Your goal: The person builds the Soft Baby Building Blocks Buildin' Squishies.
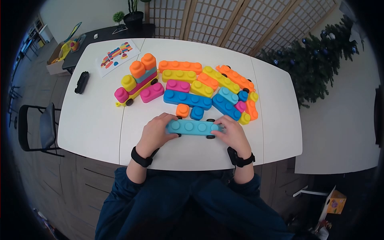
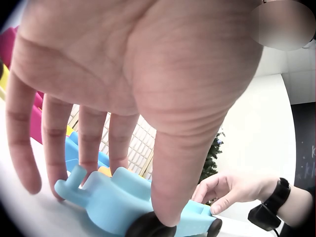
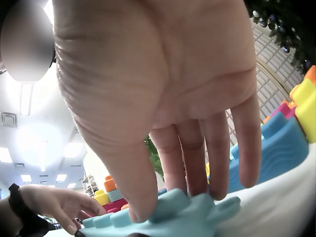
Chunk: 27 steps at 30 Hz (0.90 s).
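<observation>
A light blue wheeled toy block base (image 1: 195, 128) with a row of studs and black wheels lies near the table's front edge. My left hand (image 1: 154, 131) grips its left end, the thumb on the near side and the fingers on the far side. At the opposite end, my right hand (image 1: 235, 134) holds it the same way. A small upright peg (image 2: 75, 180) sticks out from the left end in the left wrist view. Just beyond the base sit an orange block (image 1: 182, 110) and a blue block (image 1: 197, 113).
To the left stands a yellow wheeled base (image 1: 138, 93) with stacked blocks. Several long and short blocks, including a blue one (image 1: 187, 99) and an orange wheeled base (image 1: 235, 78), spread across the middle and right. A picture sheet (image 1: 116, 57) and black case (image 1: 82, 83) lie farther left.
</observation>
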Available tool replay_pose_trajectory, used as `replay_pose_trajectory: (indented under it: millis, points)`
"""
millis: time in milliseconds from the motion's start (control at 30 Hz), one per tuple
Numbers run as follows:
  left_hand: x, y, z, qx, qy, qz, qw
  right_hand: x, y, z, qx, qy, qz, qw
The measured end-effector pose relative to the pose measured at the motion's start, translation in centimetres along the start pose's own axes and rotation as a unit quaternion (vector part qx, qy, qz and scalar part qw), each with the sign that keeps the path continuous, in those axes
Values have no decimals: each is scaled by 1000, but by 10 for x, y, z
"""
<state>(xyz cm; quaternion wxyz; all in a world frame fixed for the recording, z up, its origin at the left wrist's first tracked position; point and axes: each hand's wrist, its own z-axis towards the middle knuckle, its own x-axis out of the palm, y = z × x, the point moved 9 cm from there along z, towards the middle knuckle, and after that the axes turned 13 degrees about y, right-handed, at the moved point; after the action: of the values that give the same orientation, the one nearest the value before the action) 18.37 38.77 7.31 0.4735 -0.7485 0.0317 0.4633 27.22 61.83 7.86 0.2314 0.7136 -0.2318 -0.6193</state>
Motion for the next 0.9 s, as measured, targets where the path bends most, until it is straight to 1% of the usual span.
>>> replay_pose_trajectory:
  millis: [33,100,133,200,233,300,333,400,467,500,567,600,667,733,800,867,900]
  points:
    - [1,1,0,-3,2,-2,1000,-3,1,2,1,-1,0,1000]
    - [1,2,2,-3,4,-2,1000,-12,13,10,-43,-6,-37,998]
    - [1,2,1,-4,4,-1,1000,-18,16,14,-42,-7,-37,998]
    - [2,2,1,-5,5,-1,1000,-44,42,17,-143,-85,-15,986]
    - [1,2,0,-3,4,-3,1000,-55,52,22,-143,-85,-14,986]
    - [-1,2,-1,-2,3,-3,1000,-74,57,41,-59,-59,-39,996]
    - [0,2,0,-4,6,-3,1000,-80,55,55,-59,-59,-39,996]
    - [2,3,0,-5,10,-3,1000,-95,58,85,-132,-114,-67,982]
    - [2,2,-1,1,1,1,1000,-96,42,130,-134,-97,-100,981]
    - [2,2,-1,0,-1,1,1000,-95,36,151,-136,-96,-100,981]
    - [3,2,-1,-4,4,3,1000,-80,17,190,-58,-56,-210,974]
    - [3,2,-1,-7,2,4,1000,-75,14,201,-62,-55,-210,974]
    - [4,2,-1,-6,4,3,1000,-63,0,223,-15,-31,-216,976]
    - [3,2,-1,-11,11,0,1000,-51,-5,239,-14,-15,-218,976]
    - [4,1,-1,-14,21,-3,1000,-45,-11,249,-8,1,-219,976]
    - [4,0,-2,-16,27,3,1000,-37,-19,256,20,45,-203,978]
    - [5,1,-2,-15,28,4,999,-38,-15,255,21,45,-202,978]
